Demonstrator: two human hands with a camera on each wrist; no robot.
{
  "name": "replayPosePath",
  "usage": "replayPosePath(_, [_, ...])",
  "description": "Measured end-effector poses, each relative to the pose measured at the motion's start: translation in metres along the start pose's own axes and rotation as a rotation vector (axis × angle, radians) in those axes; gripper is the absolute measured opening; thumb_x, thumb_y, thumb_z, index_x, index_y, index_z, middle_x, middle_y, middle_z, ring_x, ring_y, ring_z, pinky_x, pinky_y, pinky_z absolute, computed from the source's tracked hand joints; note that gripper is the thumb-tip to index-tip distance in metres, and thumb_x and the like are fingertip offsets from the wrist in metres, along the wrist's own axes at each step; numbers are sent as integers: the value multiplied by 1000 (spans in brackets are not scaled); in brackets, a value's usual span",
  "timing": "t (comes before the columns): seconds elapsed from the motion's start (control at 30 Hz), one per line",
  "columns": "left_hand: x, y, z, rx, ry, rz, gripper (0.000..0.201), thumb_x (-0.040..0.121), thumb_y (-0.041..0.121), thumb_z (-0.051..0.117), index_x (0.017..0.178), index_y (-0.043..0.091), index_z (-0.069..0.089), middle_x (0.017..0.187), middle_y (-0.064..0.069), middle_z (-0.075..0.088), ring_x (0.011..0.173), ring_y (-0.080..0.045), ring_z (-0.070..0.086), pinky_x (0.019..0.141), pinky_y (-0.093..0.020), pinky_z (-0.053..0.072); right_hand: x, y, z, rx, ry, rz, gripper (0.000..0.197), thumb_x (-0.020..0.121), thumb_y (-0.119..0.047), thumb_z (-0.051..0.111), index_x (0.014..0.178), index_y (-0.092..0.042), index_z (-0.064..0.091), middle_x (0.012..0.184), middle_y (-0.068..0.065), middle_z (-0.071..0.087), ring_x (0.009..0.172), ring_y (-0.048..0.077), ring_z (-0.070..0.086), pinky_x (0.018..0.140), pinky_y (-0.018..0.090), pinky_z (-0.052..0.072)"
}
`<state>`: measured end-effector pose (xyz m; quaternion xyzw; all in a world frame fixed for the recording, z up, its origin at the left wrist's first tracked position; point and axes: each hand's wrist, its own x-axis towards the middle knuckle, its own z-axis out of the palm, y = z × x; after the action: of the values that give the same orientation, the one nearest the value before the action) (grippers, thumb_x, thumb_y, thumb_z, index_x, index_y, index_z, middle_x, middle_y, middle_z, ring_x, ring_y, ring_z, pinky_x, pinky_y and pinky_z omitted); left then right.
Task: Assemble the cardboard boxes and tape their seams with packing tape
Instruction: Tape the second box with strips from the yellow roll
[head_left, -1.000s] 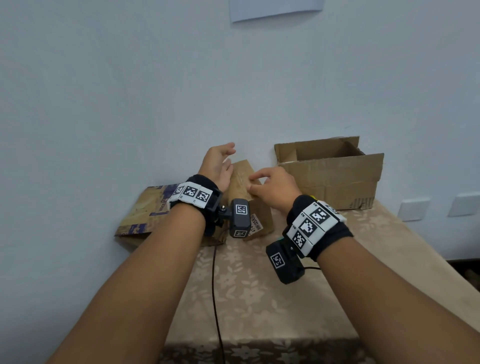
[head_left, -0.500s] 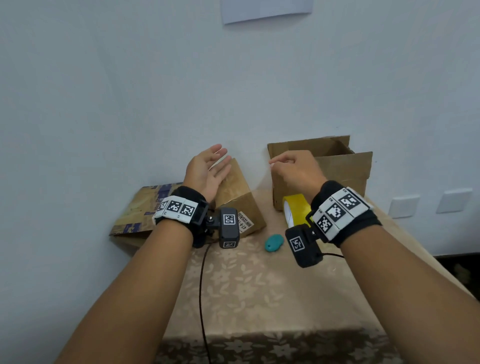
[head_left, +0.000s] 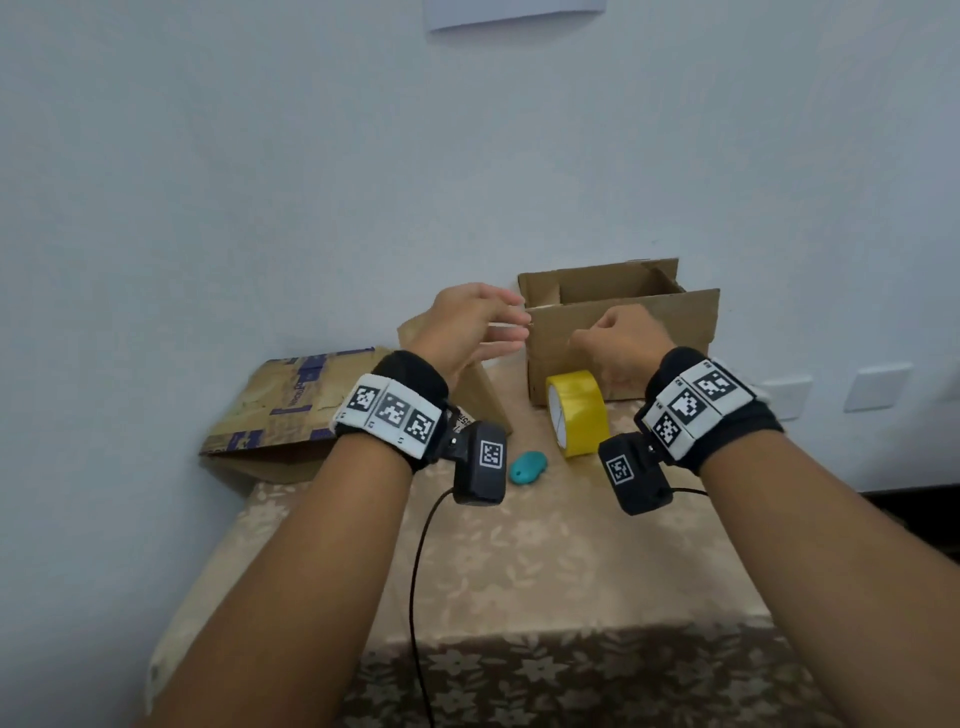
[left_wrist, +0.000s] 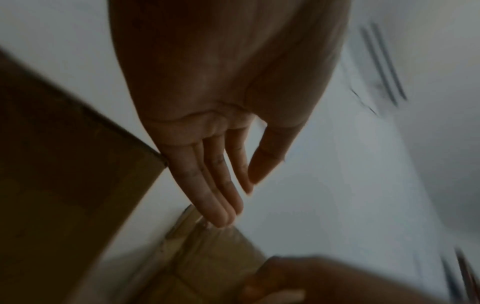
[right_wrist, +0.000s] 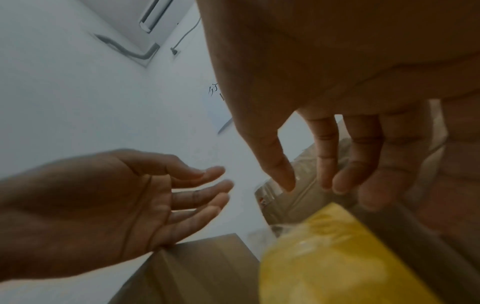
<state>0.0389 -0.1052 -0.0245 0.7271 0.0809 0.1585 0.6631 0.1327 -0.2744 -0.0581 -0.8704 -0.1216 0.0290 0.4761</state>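
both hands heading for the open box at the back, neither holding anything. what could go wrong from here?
1. The yellow tape roll stands on edge just below the right hand, close in front of the open cardboard box; pulling the box forward would likely topple it or set it rolling.
2. The left hand is above the small leaning box; a low wrist may tip it.
3. The teal cutter lies in the box's path.
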Motion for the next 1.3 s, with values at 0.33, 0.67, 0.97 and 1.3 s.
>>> replayPosePath(0.33, [-9, -5, 26, 679, -131, 45, 4, 93, 6, 68, 92, 10, 70, 84, -12, 75, 69, -17, 74, 61, -28, 62, -25, -2, -6, 225, -298, 144, 11, 96, -8, 70, 95, -10, 60, 76, 15, 58, 56, 23, 57, 42, 28, 50])
replayPosePath(0.67, [-16, 6, 25, 603, 25, 94, 42, 99, 40, 64, 91, 0, 74, 74, -9, 76, 64, -21, 76, 63, -35, 65, -20, -22, -8, 582, -146, 17, 15, 91, 2, 72, 105, 5, 71, 83, 17, 66, 56, 19, 67, 47, 28, 57])
replayPosePath(0.97, [-15, 11, 20, 595, 119, 146, 32, 93, 32, 74, 81, 3, 75, 68, -7, 76, 62, -17, 75, 64, -34, 65, -13, -25, -1, 572, -73, -86, 5, 91, -3, 75, 87, -3, 72, 83, 12, 71, 67, 18, 72, 52, 26, 58])
replayPosePath(1.3, [-13, 11, 17, 445, 37, 67, 13, 93, 13, 73, 94, 0, 73, 80, -11, 76, 67, -15, 74, 60, -28, 62, -3, -21, 2, 575, -59, -101, 4, 88, -6, 79, 87, -6, 75, 89, 13, 75, 82, 25, 75, 63, 34, 62])
